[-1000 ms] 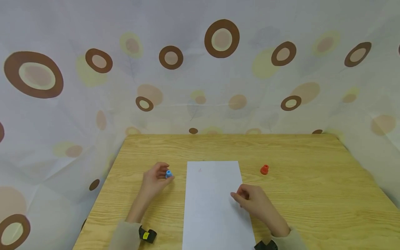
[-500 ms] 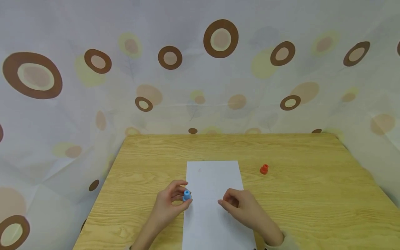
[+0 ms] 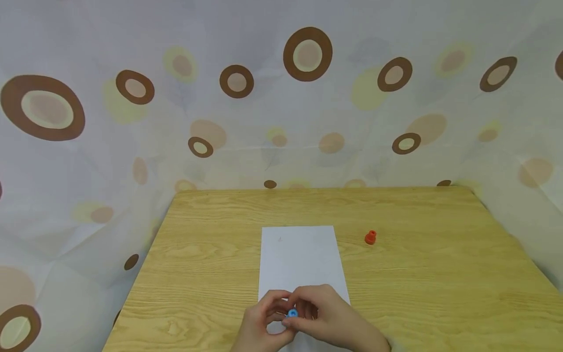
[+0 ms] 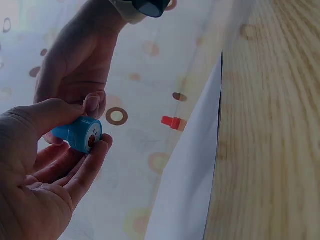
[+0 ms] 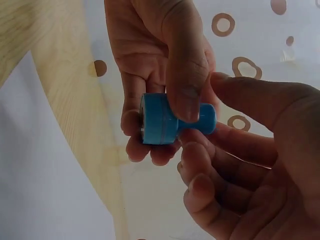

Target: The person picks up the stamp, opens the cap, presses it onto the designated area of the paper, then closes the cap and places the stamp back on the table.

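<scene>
A blue toy stamp (image 3: 292,313) with a round handle is held in my left hand (image 3: 266,322), over the near part of the white paper (image 3: 299,259). In the left wrist view, the stamp's flat round end shows a dark printed patch, and the left thumb and fingers grip the blue body. My right hand (image 3: 327,318) meets the left from the right side. Its bent fingers lie around the narrow handle end, and in the right wrist view its thumb stands a little off the handle. Part of the handle is hidden by the left thumb in that view.
A red stamp (image 3: 371,237) of similar shape stands on the wooden table (image 3: 418,283), right of the paper. One small faint mark (image 3: 280,239) shows near the paper's far left corner. Patterned white cloth (image 3: 246,117) rises behind and beside the table.
The left hand has carried the blue stamp from the table left of the paper toward me and over the paper. The right hand has moved left and nearer, so both hands now come together.
</scene>
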Demonstrator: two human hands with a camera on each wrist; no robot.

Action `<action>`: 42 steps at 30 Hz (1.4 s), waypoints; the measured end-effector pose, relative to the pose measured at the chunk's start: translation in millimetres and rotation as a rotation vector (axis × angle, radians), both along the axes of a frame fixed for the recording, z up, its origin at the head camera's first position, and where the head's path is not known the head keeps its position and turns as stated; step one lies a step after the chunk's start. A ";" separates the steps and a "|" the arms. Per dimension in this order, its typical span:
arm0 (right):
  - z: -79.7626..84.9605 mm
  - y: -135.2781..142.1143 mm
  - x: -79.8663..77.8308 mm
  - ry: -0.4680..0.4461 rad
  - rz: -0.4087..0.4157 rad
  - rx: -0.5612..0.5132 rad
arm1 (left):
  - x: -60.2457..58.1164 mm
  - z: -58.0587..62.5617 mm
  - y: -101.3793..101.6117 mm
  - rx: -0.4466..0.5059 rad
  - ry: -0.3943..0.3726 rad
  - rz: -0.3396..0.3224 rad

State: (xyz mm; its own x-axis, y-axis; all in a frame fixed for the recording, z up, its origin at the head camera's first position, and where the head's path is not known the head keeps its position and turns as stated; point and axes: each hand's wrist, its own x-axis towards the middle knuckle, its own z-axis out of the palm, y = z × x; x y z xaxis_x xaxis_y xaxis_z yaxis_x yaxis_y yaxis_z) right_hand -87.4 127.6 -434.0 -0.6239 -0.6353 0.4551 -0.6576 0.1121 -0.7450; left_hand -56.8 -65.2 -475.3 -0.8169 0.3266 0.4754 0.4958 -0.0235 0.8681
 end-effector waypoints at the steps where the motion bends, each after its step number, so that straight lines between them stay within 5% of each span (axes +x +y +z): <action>1: 0.5 -0.1 1.4 -0.003 0.015 0.010 | 1.7 -1.1 0.8 0.005 0.013 -0.002; 4: 2.3 0.0 4.5 0.006 0.043 0.042 | 4.8 -3.3 2.4 0.018 0.066 0.004; 7: 4.0 0.5 6.1 0.035 0.034 0.053 | 8.0 -2.2 3.6 0.062 0.006 -0.015; 14: 6.4 4.2 3.9 0.070 -0.001 -0.008 | 16.0 -3.1 6.0 0.338 -0.563 -0.131; 19: 6.4 6.1 -2.3 0.081 -0.058 -0.027 | 12.5 -14.9 8.1 0.541 -0.693 -0.172; 23: 5.6 6.1 -5.3 0.058 -0.089 -0.028 | 10.2 -20.2 9.7 0.612 -0.768 -0.150; 35: 2.0 5.8 -7.5 0.040 -0.058 -0.026 | 6.4 -21.0 13.0 0.640 -0.757 -0.125; 42: 1.2 3.5 -6.0 0.023 -0.063 0.007 | 6.3 -23.6 13.0 0.628 -0.650 -0.111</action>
State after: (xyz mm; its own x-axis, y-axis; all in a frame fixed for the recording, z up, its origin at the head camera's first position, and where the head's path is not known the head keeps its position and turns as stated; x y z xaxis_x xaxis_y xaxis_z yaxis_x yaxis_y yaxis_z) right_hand -93.4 131.1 -432.8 -0.6522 -0.5981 0.4657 -0.6660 0.1587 -0.7289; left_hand -50.5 -52.2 -499.0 -0.9654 0.2561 0.0489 -0.1206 -0.6051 0.7870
